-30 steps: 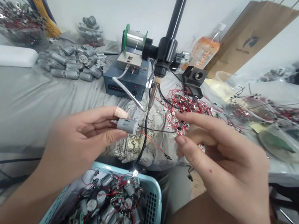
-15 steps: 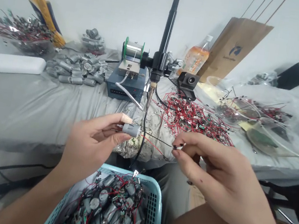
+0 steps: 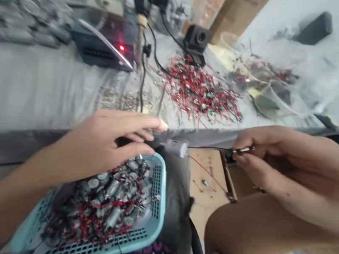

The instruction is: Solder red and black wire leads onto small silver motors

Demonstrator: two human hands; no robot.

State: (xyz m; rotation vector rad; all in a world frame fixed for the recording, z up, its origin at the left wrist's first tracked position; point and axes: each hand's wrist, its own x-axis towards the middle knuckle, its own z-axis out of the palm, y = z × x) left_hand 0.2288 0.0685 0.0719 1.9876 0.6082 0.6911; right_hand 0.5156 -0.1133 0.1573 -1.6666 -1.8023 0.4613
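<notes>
A small grey motor (image 3: 176, 148) hangs in the air just off the fingertips of my left hand (image 3: 116, 142), whose thumb and fingers are apart. Its black wire runs to my right hand (image 3: 277, 173), which pinches a small dark connector piece (image 3: 242, 150) with a metal part at that wire's end. The motor's red wire (image 3: 207, 171) slopes down to a small dark end piece (image 3: 231, 198) hanging below my right hand. Beneath my left hand is a light-blue basket (image 3: 162, 198) full of grey motors with red wires (image 3: 112, 188).
On the table lie a pile of red-wired parts (image 3: 200, 89) and grey motors (image 3: 23, 16). A soldering iron (image 3: 141, 29) stands over a dark control box (image 3: 101, 49) with a lit red light. A cardboard box (image 3: 209, 167) is below the table edge.
My left hand has let go of the motor, and its fingers have parted. Motor and right hand have moved right, away from the iron's tip. The view has turned downward and right.
</notes>
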